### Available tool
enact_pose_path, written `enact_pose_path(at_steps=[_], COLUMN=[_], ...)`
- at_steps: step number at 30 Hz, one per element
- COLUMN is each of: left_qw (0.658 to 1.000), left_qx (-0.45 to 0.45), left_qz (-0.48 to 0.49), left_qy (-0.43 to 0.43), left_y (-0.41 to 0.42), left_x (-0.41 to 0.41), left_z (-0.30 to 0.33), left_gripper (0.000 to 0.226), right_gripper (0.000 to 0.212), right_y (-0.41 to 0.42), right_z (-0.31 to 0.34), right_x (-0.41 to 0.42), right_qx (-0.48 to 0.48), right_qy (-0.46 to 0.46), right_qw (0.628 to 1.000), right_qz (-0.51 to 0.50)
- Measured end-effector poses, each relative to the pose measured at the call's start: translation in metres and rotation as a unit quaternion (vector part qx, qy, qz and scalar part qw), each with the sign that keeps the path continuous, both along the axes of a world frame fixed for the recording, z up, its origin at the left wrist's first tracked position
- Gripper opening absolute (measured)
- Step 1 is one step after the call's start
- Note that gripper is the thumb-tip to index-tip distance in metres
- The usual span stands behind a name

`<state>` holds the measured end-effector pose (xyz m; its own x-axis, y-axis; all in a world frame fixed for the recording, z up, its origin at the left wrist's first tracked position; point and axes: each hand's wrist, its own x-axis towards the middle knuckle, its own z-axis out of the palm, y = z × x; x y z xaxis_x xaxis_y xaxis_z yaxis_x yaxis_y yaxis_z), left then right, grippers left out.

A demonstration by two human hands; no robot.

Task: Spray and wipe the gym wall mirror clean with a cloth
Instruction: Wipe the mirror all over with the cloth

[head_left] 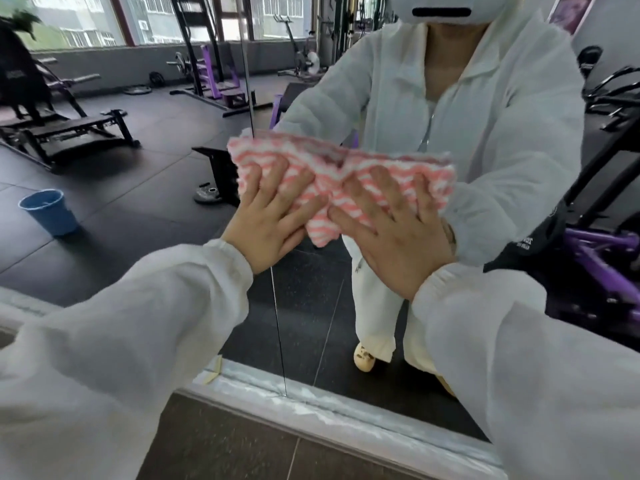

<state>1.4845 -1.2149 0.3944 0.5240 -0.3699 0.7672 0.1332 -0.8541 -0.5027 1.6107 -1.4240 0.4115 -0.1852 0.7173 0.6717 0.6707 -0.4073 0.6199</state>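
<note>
Flat on one mirror [138, 161]: two hands, left [268, 221] and right [398, 233], fingers straight, one cloth [332, 168] beneath.

dark tiled floor [225, 441] below mirror; blue bucket [48, 211] reflected on gym floor

We see a pink-and-white striped cloth [341, 168], bunched, pressed flat against the wall mirror [156, 140] at frame centre.
</note>
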Motion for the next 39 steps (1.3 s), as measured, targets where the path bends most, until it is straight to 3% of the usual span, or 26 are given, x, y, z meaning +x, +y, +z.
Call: enact_pose_path(at_steps=[4, 8, 10, 17, 22, 23, 25, 27, 28, 34, 37, 39], left_qw=[0.997, 0.986, 0.98, 0.967, 0.956, 0.956, 0.958, 0.946, 0.939, 0.936, 0.942, 0.946], left_qx=[0.036, 0.055, 0.066, 0.1, 0.104, 0.097, 0.073, 0.036, 0.01, -0.1, -0.11, -0.116], left_qz=[0.021, 0.044, 0.055, 0.077, 0.13, 0.132, 0.127, 0.123, 0.116, 0.112, 0.129, 0.135], left_qy=[0.071, 0.153, 0.181, 0.223, 0.243, 0.243, 0.247, 0.297, 0.322, 0.319, 0.291, 0.272], left_y=[0.001, 0.0, -0.002, 0.002, -0.002, -0.007, -0.019, -0.029, -0.036, -0.079, -0.103, -0.126], left_x=[-0.012, -0.024, -0.026, -0.036, -0.041, -0.043, -0.046, -0.05, -0.052, -0.042, -0.027, -0.01], left_z=[-0.057, -0.104, -0.127, -0.221, -0.281, -0.289, -0.301, -0.309, -0.307, -0.266, -0.24, -0.208], left_gripper=[0.065, 0.097, 0.087, 0.056, 0.053, 0.057, 0.087, 0.118, 0.122, 0.125, 0.119, 0.122], right_gripper=[0.073, 0.079, 0.084, 0.064, 0.069, 0.074, 0.077, 0.075, 0.072, 0.077, 0.077, 0.076], right_y=[-0.005, -0.01, -0.012, -0.015, -0.016, -0.016, -0.013, -0.011, -0.013, -0.066, -0.093, -0.115], right_z=[-0.054, -0.101, -0.12, -0.186, -0.223, -0.229, -0.235, -0.233, -0.231, -0.217, -0.201, -0.179], right_x=[0.001, -0.001, -0.002, -0.006, -0.023, -0.028, -0.034, -0.038, -0.039, -0.022, -0.002, 0.007], right_qx=[-0.082, -0.141, -0.166, -0.255, -0.377, -0.411, -0.486, -0.538, -0.546, -0.438, -0.321, -0.272], right_qy=[-0.005, 0.023, 0.03, -0.05, -0.083, -0.088, -0.071, 0.006, 0.039, 0.093, 0.107, 0.102], right_qw=[0.997, 0.99, 0.986, 0.966, 0.914, 0.899, 0.864, 0.834, 0.827, 0.879, 0.932, 0.948], right_qz=[-0.002, 0.014, 0.011, -0.018, -0.124, -0.126, -0.112, -0.122, -0.129, -0.164, -0.132, -0.132])
